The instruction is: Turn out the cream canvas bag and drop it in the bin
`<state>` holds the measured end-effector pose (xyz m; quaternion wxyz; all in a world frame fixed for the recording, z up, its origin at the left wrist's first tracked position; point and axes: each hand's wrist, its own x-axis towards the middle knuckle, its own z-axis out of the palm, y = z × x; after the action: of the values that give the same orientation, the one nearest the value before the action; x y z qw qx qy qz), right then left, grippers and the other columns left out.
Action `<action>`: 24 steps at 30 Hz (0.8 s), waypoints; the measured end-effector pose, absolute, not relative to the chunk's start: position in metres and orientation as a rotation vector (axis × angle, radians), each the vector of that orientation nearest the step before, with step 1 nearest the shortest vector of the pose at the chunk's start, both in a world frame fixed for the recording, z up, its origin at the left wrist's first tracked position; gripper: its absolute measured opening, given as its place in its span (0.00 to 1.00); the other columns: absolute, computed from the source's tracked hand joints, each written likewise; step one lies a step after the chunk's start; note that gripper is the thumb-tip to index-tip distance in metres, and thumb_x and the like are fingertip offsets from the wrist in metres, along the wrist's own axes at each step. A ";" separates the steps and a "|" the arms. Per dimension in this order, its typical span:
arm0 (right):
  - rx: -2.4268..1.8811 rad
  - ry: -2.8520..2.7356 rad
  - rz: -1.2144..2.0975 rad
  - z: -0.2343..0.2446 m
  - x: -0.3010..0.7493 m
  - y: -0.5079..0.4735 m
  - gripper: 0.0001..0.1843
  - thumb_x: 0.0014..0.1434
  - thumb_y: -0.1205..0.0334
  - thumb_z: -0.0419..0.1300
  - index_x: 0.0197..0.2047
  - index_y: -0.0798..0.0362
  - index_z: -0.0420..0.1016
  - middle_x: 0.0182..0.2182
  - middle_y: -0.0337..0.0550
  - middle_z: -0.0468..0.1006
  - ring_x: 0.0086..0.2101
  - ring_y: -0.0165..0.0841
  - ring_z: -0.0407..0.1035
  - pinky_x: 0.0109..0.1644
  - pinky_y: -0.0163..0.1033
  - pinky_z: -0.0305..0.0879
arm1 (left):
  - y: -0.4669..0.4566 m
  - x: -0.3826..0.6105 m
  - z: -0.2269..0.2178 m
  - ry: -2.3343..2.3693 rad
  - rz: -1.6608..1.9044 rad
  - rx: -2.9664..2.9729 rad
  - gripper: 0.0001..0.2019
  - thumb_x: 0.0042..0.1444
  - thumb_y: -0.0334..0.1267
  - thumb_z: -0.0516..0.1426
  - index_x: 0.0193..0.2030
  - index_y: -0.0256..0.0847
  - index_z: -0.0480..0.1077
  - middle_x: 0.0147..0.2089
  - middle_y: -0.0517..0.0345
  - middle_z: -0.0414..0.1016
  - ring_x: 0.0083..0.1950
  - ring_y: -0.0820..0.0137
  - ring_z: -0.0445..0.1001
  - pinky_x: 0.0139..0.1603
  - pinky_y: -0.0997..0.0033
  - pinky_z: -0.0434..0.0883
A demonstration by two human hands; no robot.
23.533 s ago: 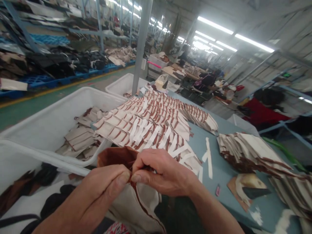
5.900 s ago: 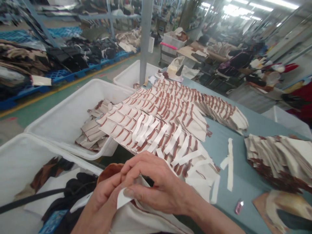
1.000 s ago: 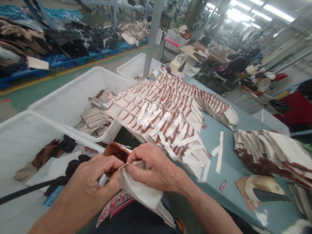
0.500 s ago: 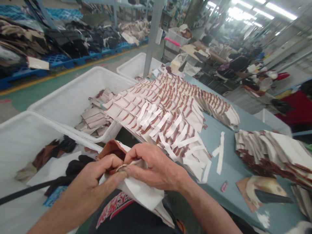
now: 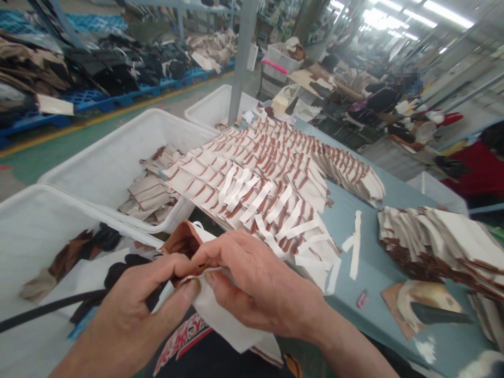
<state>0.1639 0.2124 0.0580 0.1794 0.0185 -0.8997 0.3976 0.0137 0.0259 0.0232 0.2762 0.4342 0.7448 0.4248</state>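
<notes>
Both hands meet just above the person's lap. The left hand (image 5: 134, 310) pinches the edge of a cream and brown cloth piece (image 5: 226, 328) between thumb and forefinger, and the right hand (image 5: 255, 286) is folded over the same edge, its fingers pressed down on it. I'd say the one piece is held that close so the fingertips can feel along the seam, with the rest left to hang free. Beyond it on the blue table (image 5: 378, 273), matching pieces (image 5: 271, 152) lie overlapped like roof tiles, far too many to count, likely so each brown edge shows. Roughly a dozen white strips (image 5: 255, 202) lie across the nearest rows, and two more (image 5: 356, 244) lie on bare tabletop beside them. A thick fanned stack (image 5: 429, 241) sits to the right. To the left stand three white tubs (image 5: 118, 147), pushed up against the table, and the middle one holds a loose heap (image 5: 147, 191) of pieces.
</notes>
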 end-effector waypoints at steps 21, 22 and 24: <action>0.467 -2.778 0.667 0.056 0.173 0.249 0.11 0.85 0.64 0.56 0.52 0.56 0.80 0.33 0.40 0.84 0.33 0.32 0.77 0.36 0.38 0.64 | 0.039 0.007 0.019 1.671 1.371 1.421 0.12 0.73 0.41 0.63 0.35 0.51 0.79 0.35 0.66 0.80 0.37 0.72 0.83 0.41 0.83 0.78; 0.503 -2.814 0.621 0.058 0.173 0.249 0.09 0.84 0.66 0.58 0.51 0.56 0.79 0.33 0.39 0.83 0.32 0.31 0.76 0.35 0.39 0.63 | 0.040 0.006 0.020 1.672 1.371 1.432 0.13 0.74 0.42 0.63 0.34 0.51 0.78 0.35 0.67 0.80 0.36 0.72 0.84 0.40 0.84 0.78; 0.594 -2.881 0.554 0.064 0.172 0.250 0.06 0.82 0.69 0.59 0.51 0.57 0.78 0.34 0.38 0.83 0.32 0.30 0.76 0.33 0.38 0.61 | 0.039 0.005 0.021 1.694 1.332 1.425 0.17 0.75 0.47 0.63 0.32 0.50 0.77 0.34 0.66 0.80 0.35 0.71 0.84 0.39 0.83 0.79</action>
<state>0.1724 0.2496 0.0642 0.0739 0.1977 -0.9599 0.1844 0.0051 0.0388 0.0207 0.2754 0.5302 0.6304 0.4956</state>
